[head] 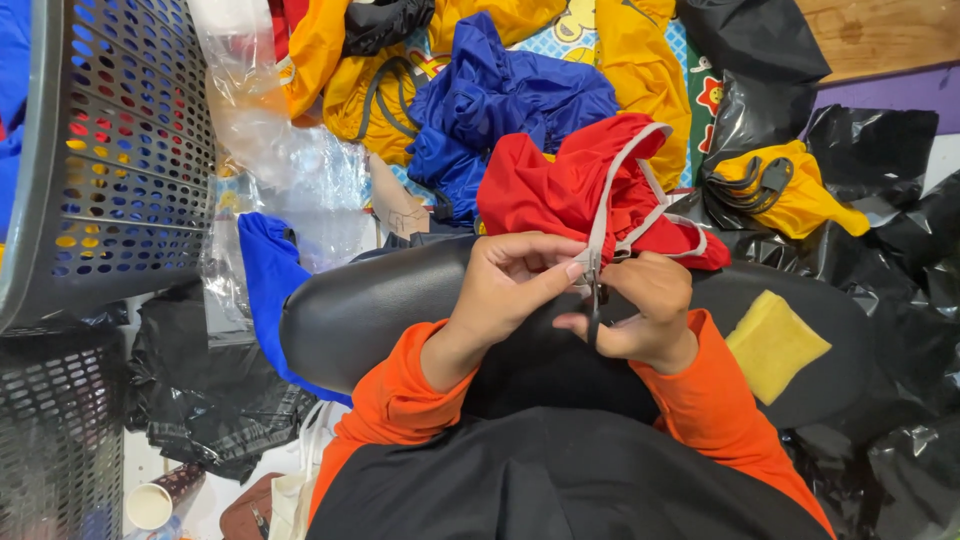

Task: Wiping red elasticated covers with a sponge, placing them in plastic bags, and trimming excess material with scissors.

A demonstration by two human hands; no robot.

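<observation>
Mid-frame, our left hand (pixel 505 285) and right hand (pixel 645 310) fingers pinch the grey strap (pixel 600 235) of the red garment (pixel 560 185); it may slip if loosened.

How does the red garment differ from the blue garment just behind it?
The red garment is pinched at its grey strap by the left hand and right hand; the blue garment lies untouched in the pile. The red one shows grey trim; the blue one shows none. Both are crumpled, shiny fabric.

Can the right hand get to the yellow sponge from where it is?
Probably yes. The sponge lies bare on the black pad just right of the right hand, nothing between them. But that hand pinches the red garment's grey strap, so it must let go first.
</observation>
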